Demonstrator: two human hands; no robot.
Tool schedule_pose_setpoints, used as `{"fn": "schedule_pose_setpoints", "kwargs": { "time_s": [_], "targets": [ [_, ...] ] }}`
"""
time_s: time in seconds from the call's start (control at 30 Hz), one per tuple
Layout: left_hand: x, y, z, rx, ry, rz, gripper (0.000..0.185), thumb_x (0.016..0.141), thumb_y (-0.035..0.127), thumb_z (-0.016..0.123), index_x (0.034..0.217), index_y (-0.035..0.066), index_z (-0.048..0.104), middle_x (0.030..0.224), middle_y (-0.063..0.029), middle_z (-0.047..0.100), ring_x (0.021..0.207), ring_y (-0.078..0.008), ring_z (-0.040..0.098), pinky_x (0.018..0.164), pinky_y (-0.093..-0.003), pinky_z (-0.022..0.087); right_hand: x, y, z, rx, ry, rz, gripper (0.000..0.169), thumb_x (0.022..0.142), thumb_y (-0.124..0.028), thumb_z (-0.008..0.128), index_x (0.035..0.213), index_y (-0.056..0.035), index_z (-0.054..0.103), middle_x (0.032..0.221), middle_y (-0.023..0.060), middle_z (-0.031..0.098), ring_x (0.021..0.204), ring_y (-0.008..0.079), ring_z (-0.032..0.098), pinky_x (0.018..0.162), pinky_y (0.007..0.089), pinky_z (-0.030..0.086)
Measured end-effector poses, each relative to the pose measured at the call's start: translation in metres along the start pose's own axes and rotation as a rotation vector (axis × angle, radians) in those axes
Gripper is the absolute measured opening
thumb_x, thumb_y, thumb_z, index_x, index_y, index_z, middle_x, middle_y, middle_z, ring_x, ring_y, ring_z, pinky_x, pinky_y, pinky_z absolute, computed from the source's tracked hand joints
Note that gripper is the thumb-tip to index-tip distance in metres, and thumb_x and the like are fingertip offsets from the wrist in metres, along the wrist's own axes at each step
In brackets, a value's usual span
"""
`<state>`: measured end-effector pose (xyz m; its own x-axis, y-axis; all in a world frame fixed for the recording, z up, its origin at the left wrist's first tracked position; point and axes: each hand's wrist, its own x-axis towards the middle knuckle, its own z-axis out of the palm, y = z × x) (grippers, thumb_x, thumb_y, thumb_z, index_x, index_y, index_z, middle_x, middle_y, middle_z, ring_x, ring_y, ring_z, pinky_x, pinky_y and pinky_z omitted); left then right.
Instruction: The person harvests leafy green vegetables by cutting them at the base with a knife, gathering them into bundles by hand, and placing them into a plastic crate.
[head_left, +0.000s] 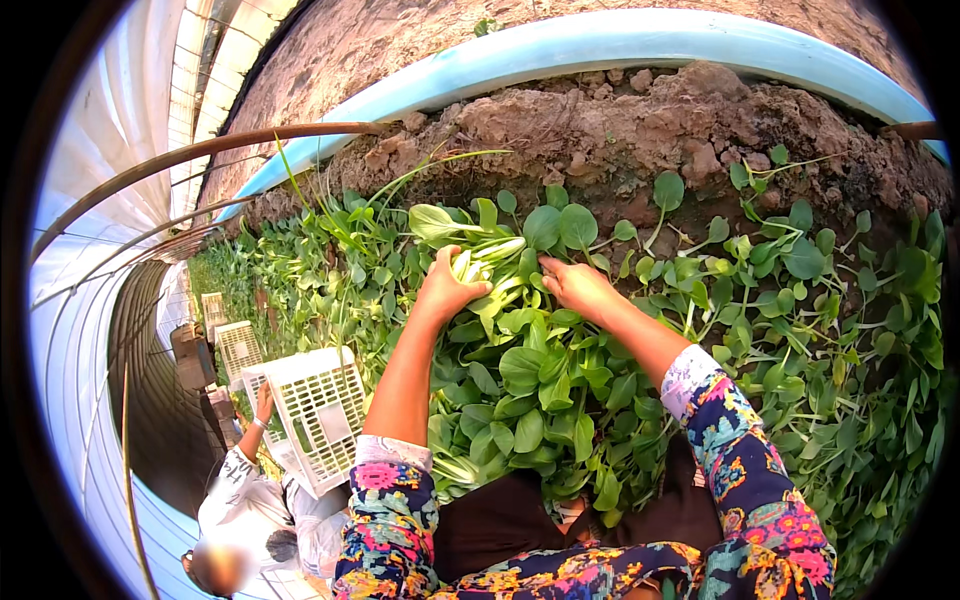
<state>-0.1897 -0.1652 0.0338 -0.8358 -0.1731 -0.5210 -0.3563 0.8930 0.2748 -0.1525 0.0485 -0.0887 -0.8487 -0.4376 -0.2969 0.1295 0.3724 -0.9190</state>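
My left hand (442, 287) is closed around a bunch of leafy greens (489, 259) with pale stems, the thumb lying across it. Just right of the bunch, my right hand (581, 286) reaches among the green leaves at the edge of the bed. Its fingertips are partly covered by leaves, so whether they grip a plant cannot be told. Below both hands, a dense heap of broad-leaved greens (529, 367) lies in front of my knees.
Crumbly soil (525, 142) and a blue-white plastic strip (600, 37) border the bed. Rusty metal hoops (247, 139) rise at left. Another person (251, 487) is at lower left, one hand on a white plastic crate (319, 409). More crates (238, 345) stand farther off. Growing greens (787, 330) spread rightward.
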Motion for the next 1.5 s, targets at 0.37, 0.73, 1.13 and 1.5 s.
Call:
{"fn": "schedule_pose_setpoints", "kwargs": {
  "time_s": [0.37, 0.73, 1.13, 1.5],
  "targets": [
    [-0.041, 0.009, 0.036, 0.649, 0.067, 0.193, 0.092, 0.054, 0.017, 0.085, 0.132, 0.008, 0.037, 0.111, -0.0193, 0.049, 0.095, -0.0354, 0.057, 0.071, -0.0437, 0.051, -0.013, 0.008, -0.003, -0.113, -0.139, -0.016, 0.043, 0.09, -0.03, 0.049, 0.127, -0.009, 0.047, 0.095, 0.0221, 0.064, 0.088, 0.0395, 0.06, 0.077, 0.0471, 0.047],
    [-0.054, -0.024, 0.046, 0.553, 0.391, 0.334, 0.047, 0.07, 0.006, 0.065, 0.114, 0.015, 0.051, 0.114, -0.0174, 0.051, 0.085, -0.0367, 0.059, 0.07, -0.0441, 0.049, -0.048, 0.007, -0.005, 0.121, -0.028, 0.078, 0.051, 0.084, -0.03, 0.059, 0.127, -0.0047, 0.049, 0.109, 0.0211, 0.061, 0.1, 0.0336, 0.059, 0.085, 0.0396, 0.046],
    [-0.107, -0.033, -0.04, -0.403, 0.435, 0.409, 0.054, 0.07, 0.002, 0.072, 0.12, 0.005, 0.051, 0.109, -0.0075, 0.058, 0.098, -0.0188, 0.057, 0.089, -0.0296, 0.044, -0.097, -0.05, -0.056, 0.818, 0.228, 0.073, 0.02, 0.083, -0.018, 0.065, 0.09, -0.0066, 0.05, 0.07, -0.0006, 0.052, 0.057, 0.007, 0.05, 0.051, 0.0235, 0.042],
    [-0.193, 0.06, -0.054, -0.425, 0.381, 0.615, 0.06, 0.07, 0.0, 0.074, 0.124, 0.006, 0.048, 0.121, -0.0072, 0.053, 0.11, -0.0166, 0.051, 0.095, -0.0298, 0.04, -0.155, -0.195, -0.108, 0.172, 0.423, -0.49, 0.036, 0.081, -0.025, 0.069, 0.107, -0.0026, 0.058, 0.088, 0.01, 0.059, 0.08, 0.0244, 0.058, 0.075, 0.0328, 0.047]
  ]
}}
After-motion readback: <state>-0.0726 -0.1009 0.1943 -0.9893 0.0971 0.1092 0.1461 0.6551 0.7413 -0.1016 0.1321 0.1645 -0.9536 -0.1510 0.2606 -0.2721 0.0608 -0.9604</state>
